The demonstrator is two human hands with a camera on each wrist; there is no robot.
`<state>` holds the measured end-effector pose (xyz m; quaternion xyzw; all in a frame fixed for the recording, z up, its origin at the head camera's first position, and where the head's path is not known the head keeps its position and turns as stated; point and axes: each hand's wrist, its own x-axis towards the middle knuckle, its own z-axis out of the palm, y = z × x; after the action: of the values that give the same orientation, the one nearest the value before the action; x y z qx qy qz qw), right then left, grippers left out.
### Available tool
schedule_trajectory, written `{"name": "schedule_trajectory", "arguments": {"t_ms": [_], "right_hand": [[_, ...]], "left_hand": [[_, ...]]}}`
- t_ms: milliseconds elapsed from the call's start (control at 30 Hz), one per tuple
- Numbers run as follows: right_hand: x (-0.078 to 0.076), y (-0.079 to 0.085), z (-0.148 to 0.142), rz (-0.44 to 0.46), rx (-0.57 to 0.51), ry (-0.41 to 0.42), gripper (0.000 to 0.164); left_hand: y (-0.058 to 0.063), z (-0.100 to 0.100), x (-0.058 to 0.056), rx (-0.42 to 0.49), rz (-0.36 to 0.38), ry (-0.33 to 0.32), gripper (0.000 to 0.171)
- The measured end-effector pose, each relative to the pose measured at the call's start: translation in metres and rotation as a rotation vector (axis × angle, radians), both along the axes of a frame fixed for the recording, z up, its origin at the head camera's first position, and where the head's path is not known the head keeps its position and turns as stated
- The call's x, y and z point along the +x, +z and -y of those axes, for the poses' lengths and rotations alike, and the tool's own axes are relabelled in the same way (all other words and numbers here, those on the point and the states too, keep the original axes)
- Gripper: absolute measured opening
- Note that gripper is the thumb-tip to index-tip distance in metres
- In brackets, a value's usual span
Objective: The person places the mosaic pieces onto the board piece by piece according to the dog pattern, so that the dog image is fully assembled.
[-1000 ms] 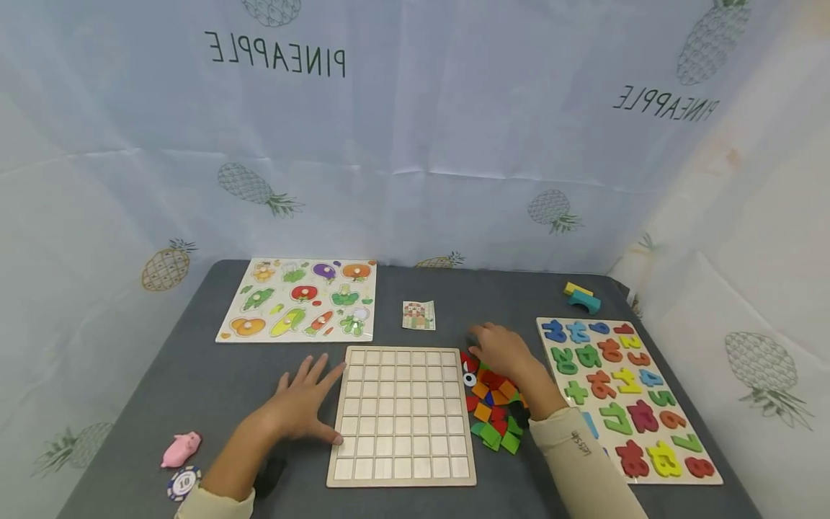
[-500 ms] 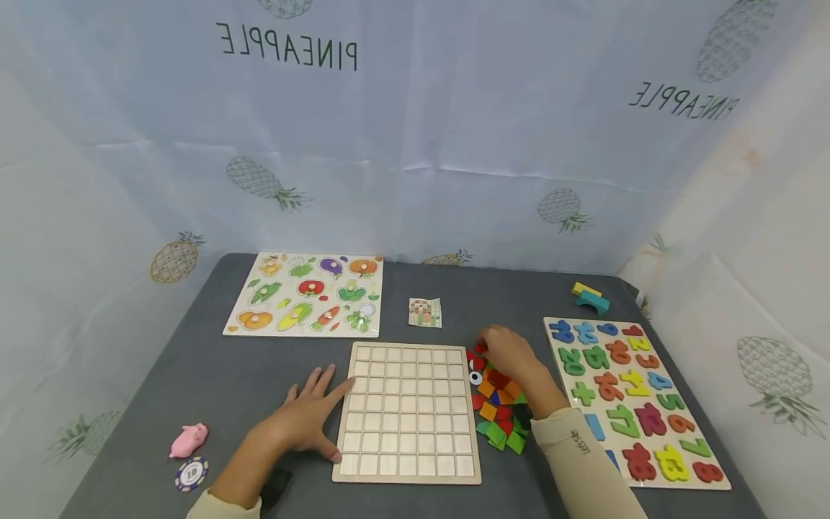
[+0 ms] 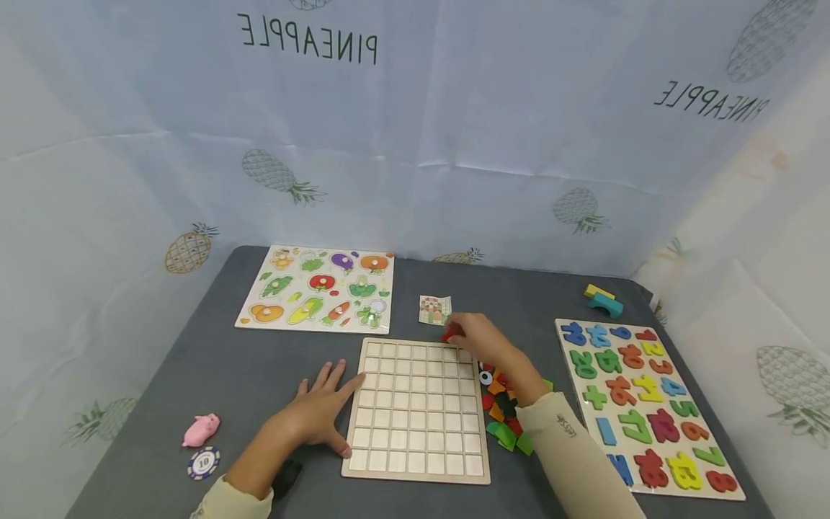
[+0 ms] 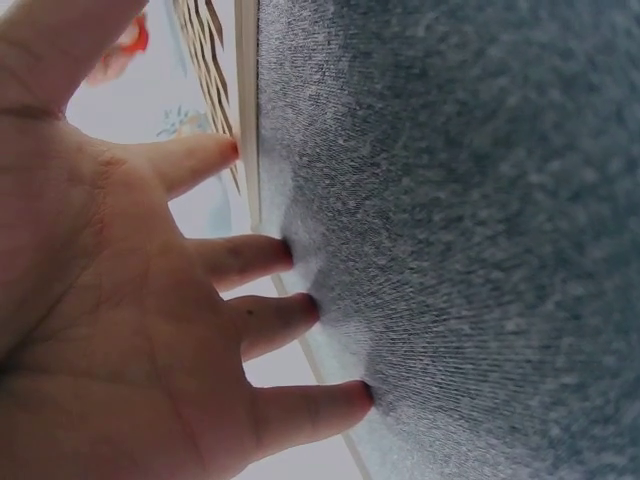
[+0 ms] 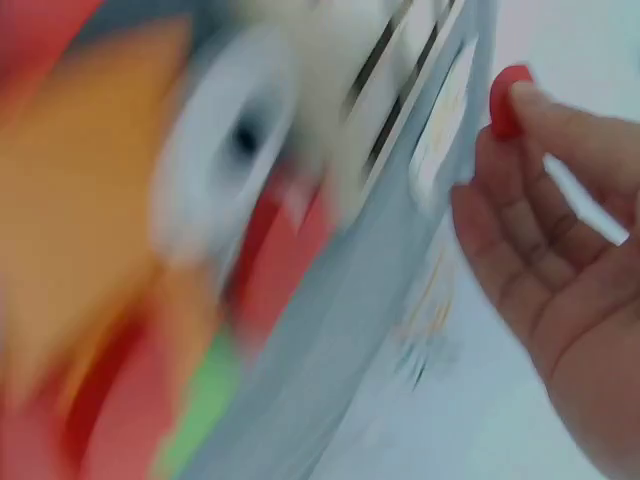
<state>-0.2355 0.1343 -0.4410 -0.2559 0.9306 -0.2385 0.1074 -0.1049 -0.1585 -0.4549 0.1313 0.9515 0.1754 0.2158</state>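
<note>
A wooden grid board (image 3: 415, 476) with rows of square cells, all bare, lies mid-table in the head view. At its left edge my left hand (image 3: 314, 417) has its fingers spread, the thumb and index tip right at the rim. The left wrist view shows the other fingertips on the dark cloth. My right hand (image 3: 485, 342) is over the board's far right corner, pinching a small red piece (image 5: 506, 102) between thumb and fingers. Right of the board lies a pile of coloured pieces (image 3: 511, 435), red, orange and green, partly hidden by the right forearm, with a white eye-like disc (image 3: 485, 378).
A vegetable puzzle board (image 3: 314, 290) stands back left and a small picture card (image 3: 434, 309) behind the grid board. On the right lies a number puzzle board (image 3: 648, 404), with yellow and teal blocks (image 3: 606, 305) beyond it. A pink pig (image 3: 201, 430) and poker chip (image 3: 204, 463) are at left.
My right hand has picked up the red piece from the pile and moved left to the board's far right corner. The left hand stays by the board's left edge. The head view has shifted slightly.
</note>
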Motion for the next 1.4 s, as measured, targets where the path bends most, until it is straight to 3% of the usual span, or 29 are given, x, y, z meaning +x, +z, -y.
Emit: {"name": "schedule_trajectory", "arguments": {"t_ms": [200,367,800,1133,1400], "right_hand": [[0.0,-0.004,0.057,0.013,-0.082,0.194,0.012],[-0.001,-0.009,0.086,0.018,-0.056,0.252,0.012],[-0.009,-0.013,0.098,0.009,0.077,0.271,0.014],[-0.004,-0.018,0.101,-0.082,0.045,0.269,0.017],[0.001,-0.018,0.102,-0.027,-0.002,0.197,0.017]], "left_hand": [[-0.002,0.0,-0.002,-0.009,-0.001,0.01,0.118],[-0.003,-0.001,-0.002,-0.021,0.005,0.022,0.118],[-0.002,-0.003,-0.002,-0.009,0.0,0.022,0.118],[-0.008,0.001,-0.001,-0.012,-0.01,0.028,0.119],[-0.005,-0.001,0.0,-0.007,-0.017,0.028,0.118]]}}
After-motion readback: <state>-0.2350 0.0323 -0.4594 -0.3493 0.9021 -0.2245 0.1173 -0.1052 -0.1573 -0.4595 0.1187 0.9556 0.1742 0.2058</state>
